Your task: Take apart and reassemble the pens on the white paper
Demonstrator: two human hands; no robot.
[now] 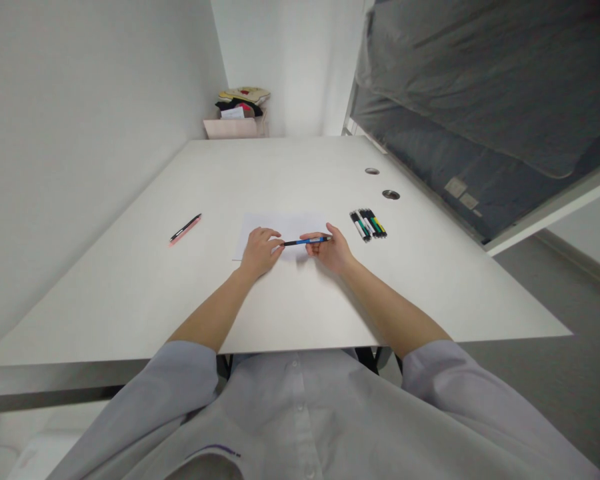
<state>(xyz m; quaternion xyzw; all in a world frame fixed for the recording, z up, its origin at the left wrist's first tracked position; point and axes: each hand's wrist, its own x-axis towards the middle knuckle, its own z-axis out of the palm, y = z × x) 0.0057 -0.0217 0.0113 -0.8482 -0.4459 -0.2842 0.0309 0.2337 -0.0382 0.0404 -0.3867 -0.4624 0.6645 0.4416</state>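
A blue-and-black pen [303, 242] lies level between my two hands, just above a white sheet of paper [290, 221] on the table. My right hand [335, 251] grips the pen's blue part, with the thumb raised over its end. At the black end, the fingertips of my left hand [261, 252] pinch the pen, and that hand rests over the paper's left part. Off to the right of my right hand sits a row of several pens or markers [369, 225] with black, white, green and yellow parts.
Two pens, one black [185, 227] and one pink [185, 231], lie side by side at the left. Two round metal grommets [391, 195] sit in the white table [280, 167] near its right edge. A grey-covered partition [460, 120] stands at the right; a box of items [235, 128] is beyond the far edge.
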